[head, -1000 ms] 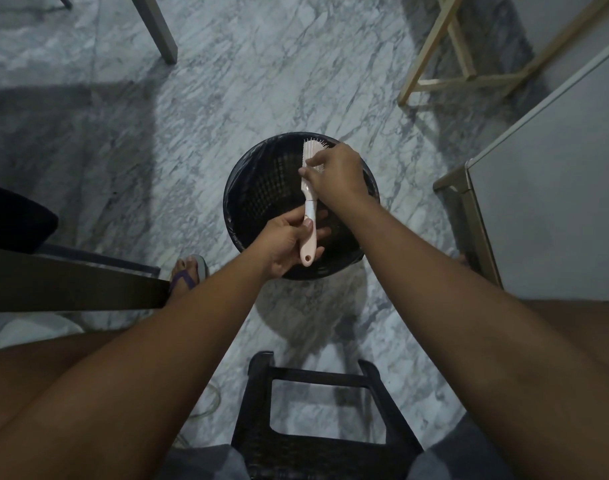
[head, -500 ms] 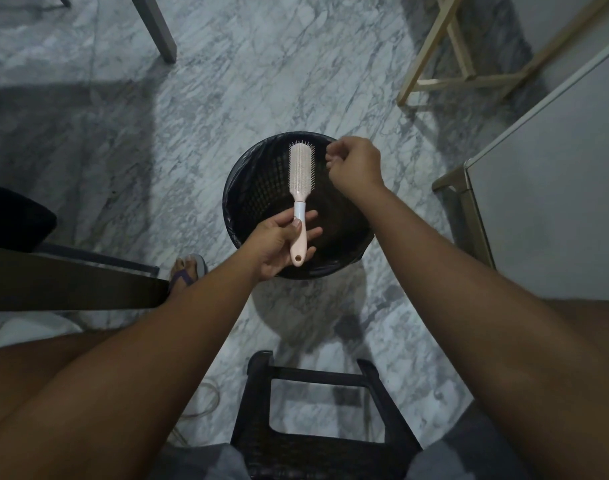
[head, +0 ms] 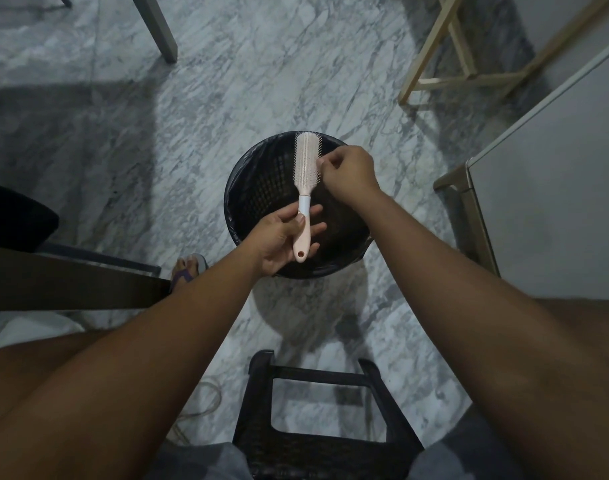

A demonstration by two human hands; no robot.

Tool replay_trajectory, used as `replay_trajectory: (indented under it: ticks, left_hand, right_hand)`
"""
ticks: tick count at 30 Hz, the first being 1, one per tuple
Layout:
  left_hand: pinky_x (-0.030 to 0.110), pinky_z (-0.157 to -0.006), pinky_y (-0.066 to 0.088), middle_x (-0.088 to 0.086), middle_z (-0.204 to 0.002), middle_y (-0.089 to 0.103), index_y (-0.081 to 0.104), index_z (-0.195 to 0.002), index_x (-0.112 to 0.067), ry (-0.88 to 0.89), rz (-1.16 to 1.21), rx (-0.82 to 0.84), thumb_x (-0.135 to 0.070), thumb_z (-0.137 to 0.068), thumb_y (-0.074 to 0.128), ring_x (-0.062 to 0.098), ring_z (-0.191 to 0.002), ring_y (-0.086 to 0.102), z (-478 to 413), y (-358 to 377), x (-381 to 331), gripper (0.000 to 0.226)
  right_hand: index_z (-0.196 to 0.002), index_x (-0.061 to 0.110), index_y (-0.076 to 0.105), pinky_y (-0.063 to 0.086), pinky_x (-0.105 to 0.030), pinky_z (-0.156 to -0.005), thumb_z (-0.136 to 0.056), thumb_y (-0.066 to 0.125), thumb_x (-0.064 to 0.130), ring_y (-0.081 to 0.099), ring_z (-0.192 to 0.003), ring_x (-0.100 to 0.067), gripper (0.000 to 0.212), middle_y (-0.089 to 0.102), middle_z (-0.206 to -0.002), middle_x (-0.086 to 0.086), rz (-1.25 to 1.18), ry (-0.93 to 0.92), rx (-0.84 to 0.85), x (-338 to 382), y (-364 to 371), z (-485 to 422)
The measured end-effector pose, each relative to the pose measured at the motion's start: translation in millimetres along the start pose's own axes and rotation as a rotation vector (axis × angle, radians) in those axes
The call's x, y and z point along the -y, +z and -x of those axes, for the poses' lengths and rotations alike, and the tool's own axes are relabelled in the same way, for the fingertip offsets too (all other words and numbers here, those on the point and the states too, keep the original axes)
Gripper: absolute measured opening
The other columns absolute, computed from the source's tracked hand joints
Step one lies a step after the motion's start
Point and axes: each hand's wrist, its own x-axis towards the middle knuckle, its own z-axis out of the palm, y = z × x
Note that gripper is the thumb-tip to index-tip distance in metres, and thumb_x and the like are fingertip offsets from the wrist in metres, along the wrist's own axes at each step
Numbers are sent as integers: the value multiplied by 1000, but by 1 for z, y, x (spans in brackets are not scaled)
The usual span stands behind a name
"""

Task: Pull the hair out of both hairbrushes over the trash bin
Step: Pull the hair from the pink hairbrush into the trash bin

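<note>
Pink plastic hairbrush (head: 308,168): held upright over the trash bin, bristle head at the far end, bristles facing up toward the camera; a white band sits between head and handle, and a small hole marks the handle's near end.
Left hand (head: 279,237): its grip is wrapped on the hairbrush handle, thumb lying across the top just below the white band, fingers spread underneath and showing past the handle on its right side.
Right hand (head: 348,173): just right of the brush head and beyond the left grip; fingers curled in, fingertips pinched together against the right edge of the bristles. Whether any hair is caught in that pinch is too fine to tell.
Trash bin (head: 247,188): round, black, mesh-walled with a dark liner, standing on the floor directly beneath both hands; its inside is too dark to read.
Floor (head: 227,91): grey-veined white marble, all around the bin.
Stool (head: 317,417): black, nearer to the person than the left grip, between the knees.
Foot in a purple sandal (head: 187,270): left of the left grip, on the floor beside the bin.
Wooden frame (head: 469,64): pale, far right beyond the right grip.
Second hairbrush: not seen in this view.
</note>
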Motion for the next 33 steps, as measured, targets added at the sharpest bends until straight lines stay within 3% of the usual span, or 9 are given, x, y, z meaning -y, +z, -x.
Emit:
replay_trajectory:
  ticks: [6, 10, 13, 16, 20, 23, 26, 33]
  left_hand:
    - [41, -70, 60, -5, -122, 70, 60, -126, -19, 4, 3, -25, -5, -104, 43, 17, -103, 72, -2, 2, -1, 32]
    - [42, -71, 60, -6, -121, 71, 62, -124, -20, -9, -9, -32, -5, -104, 44, 18, -104, 72, -1, -3, 4, 31]
    - [42, -72, 59, -7, -120, 71, 62, -123, -23, -19, -27, -37, -5, -103, 45, 18, -105, 71, 0, -3, 6, 32]
    - [42, -75, 58, -7, -120, 71, 64, -122, -25, -41, -82, -36, -2, -103, 45, 19, -108, 71, 3, -4, 8, 35]
    - [43, -76, 58, -6, -125, 69, 61, -126, -24, -40, -104, -37, -1, -103, 43, 18, -107, 71, 5, -5, 9, 36]
    - [42, -75, 58, -6, -126, 69, 60, -126, -23, -28, -60, -36, -3, -104, 43, 18, -105, 71, 5, -2, 10, 35]
    - [42, -73, 58, -6, -124, 70, 61, -125, -23, -19, -8, -32, -3, -104, 43, 18, -104, 72, 2, 2, 12, 34]
    - [41, -70, 60, -6, -123, 71, 62, -123, -21, -8, 43, -16, -4, -104, 43, 19, -105, 71, -1, 3, 9, 32]
  right_hand:
    - [-94, 3, 68, 56, -27, -81, -97, 54, 16, 71, -84, -18, 20, 73, -88, -4, -278, 52, -282, -2, -3, 1]
    - [-107, 3, 65, 55, -34, -93, -93, 50, 2, 67, -95, -17, 21, 69, -100, -6, -260, 56, -127, -1, -3, -2]
    - [-127, 12, 58, 49, -33, -99, -91, 64, 26, 63, -105, -16, 39, 66, -116, -4, -122, 29, 8, 4, 0, 1]
    - [-139, 18, 49, 38, -23, -92, -86, 68, 41, 56, -119, -17, 61, 59, -134, -2, 23, -26, 92, 8, 1, 0]
    - [-126, 19, 65, 45, -20, -92, -82, 77, 33, 61, -115, -13, 48, 65, -128, -1, -60, -31, 88, 13, -1, -7]
    - [-106, 13, 76, 53, -24, -88, -77, 82, 30, 69, -98, -14, 35, 74, -108, -6, -11, -39, 7, 15, 2, -14]
    - [-94, 11, 79, 52, -18, -75, -75, 83, 29, 70, -85, -13, 27, 76, -93, -7, -4, -77, -66, 15, 5, -15]
    - [-84, 10, 78, 58, -29, -78, -74, 83, 23, 71, -75, -9, 17, 76, -80, -2, -137, -227, -258, 9, -3, -9]
